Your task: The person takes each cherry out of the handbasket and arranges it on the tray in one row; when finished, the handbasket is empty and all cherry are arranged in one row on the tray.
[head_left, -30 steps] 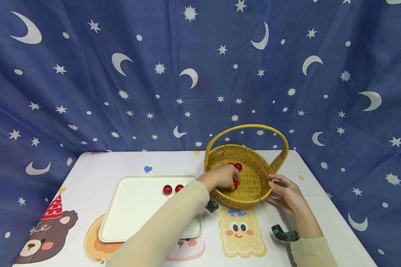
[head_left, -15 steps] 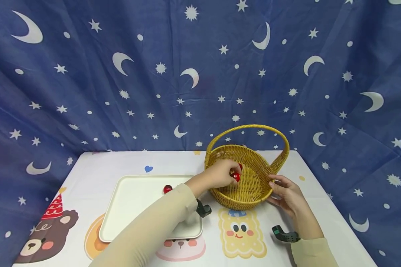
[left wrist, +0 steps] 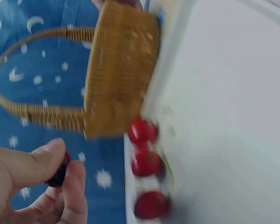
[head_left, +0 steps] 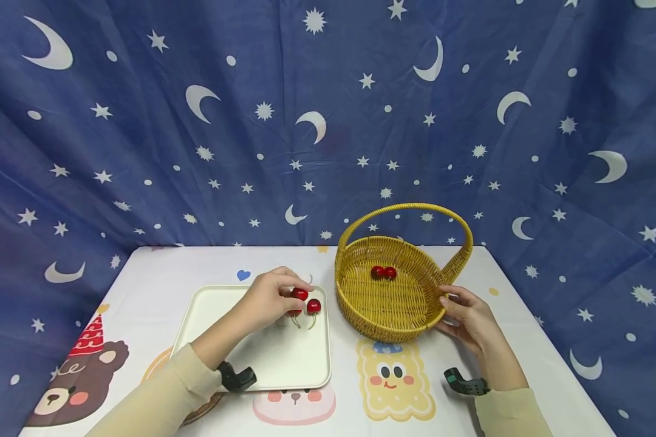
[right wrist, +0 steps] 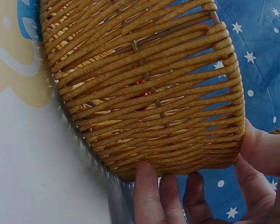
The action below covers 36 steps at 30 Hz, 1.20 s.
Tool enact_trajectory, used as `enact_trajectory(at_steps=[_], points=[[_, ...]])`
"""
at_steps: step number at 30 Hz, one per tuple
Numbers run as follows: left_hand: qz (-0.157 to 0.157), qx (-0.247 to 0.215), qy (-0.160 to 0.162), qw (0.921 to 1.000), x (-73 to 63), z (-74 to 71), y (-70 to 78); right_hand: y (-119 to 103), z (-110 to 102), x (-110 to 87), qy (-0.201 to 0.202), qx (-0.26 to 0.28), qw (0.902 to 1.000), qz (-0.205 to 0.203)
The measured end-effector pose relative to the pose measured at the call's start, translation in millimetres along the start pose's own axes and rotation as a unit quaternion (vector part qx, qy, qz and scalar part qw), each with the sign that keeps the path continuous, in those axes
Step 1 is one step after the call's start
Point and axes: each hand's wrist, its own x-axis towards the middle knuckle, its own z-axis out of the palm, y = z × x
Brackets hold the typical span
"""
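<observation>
My left hand [head_left: 268, 298] is over the right part of the white tray [head_left: 292, 364], pinching a dark red cherry [left wrist: 59, 175] between thumb and fingers. Beneath and beside it, a few red cherries with thin stems lie on the tray; one cherry [head_left: 314, 306] shows near the tray's right edge, and others are partly covered by the fingers. My right hand [head_left: 470, 318] grips the right side of the woven basket [head_left: 393, 331], thumb at the rim and fingers under the outer wall. Inside the basket, two cherries [head_left: 384, 273] rest together towards the back.
The tall basket handle [head_left: 404, 206] arches above the basket. A white tablecloth [head_left: 530, 340] with cartoon prints covers the table, and a blue curtain [head_left: 240, 121] with moons and stars hangs behind its back edge.
My left hand has lifted a cherry out of the basket and carried it left to above the tray. My right hand has stayed at the basket's side.
</observation>
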Motion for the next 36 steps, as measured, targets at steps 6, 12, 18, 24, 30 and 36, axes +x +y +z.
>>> enact_trajectory(at_steps=[6, 12, 18, 24, 30, 36], points=[[-0.048, 0.043, 0.034, 0.9973, -25.3, -34.8, -45.6, -2.1, -1.7, 0.7, -0.006, 0.004, 1.0, -0.003], [-0.099, 0.11, 0.03, 0.9886, -34.1, -42.9, -73.5, -2.7, -1.9, 1.9, -0.007, -0.001, 1.0, -0.005], [-0.11, 0.148, 0.007, 0.9828, -33.5, -38.7, -84.6, -1.1, -0.4, 2.0, -0.005, -0.002, 1.0, -0.003], [-0.114, 0.155, 0.0, 0.9813, -32.9, -38.2, -85.4, -0.3, 0.3, 1.7, -0.007, -0.001, 1.0, -0.005], [-0.115, 0.157, -0.012, 0.9809, -34.3, -42.3, -82.4, 0.3, -0.5, 1.4, -0.01, 0.005, 0.9999, -0.006], [-0.112, 0.157, -0.019, 0.9811, -35.7, -46.3, -81.9, 0.8, -1.4, 0.8, -0.008, 0.006, 0.9999, -0.004]])
